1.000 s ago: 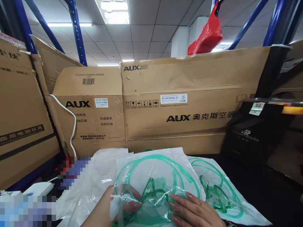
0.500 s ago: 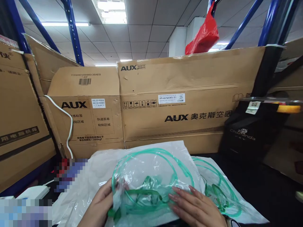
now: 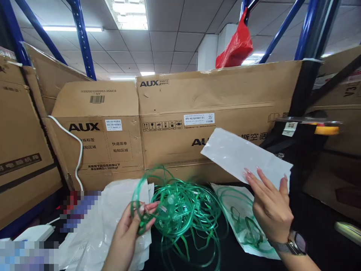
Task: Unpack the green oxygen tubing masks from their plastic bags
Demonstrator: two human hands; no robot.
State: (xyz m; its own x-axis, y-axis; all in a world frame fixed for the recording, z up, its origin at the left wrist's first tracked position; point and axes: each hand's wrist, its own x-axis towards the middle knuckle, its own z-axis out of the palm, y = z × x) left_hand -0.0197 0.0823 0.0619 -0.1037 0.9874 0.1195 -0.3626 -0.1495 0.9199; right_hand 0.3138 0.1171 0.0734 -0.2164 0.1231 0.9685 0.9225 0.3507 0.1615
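My left hand is closed on a tangle of green tubing with a clear mask piece, lifted just above the dark table. My right hand grips an empty white pouch and holds it up to the right, in front of the cardboard boxes. A sealed pouch with green tubing inside lies flat below my right hand. Several empty white pouches are piled at the left, under my left hand.
Large AUX cardboard boxes wall off the back and left of the table. A black bag stands at the right, a red plastic bag hangs overhead, and a white cable runs down to a white device.
The green tubing has come out of its pouch. My right hand lifted the emptied pouch up and to the right, while my left hand kept hold of the tubing.
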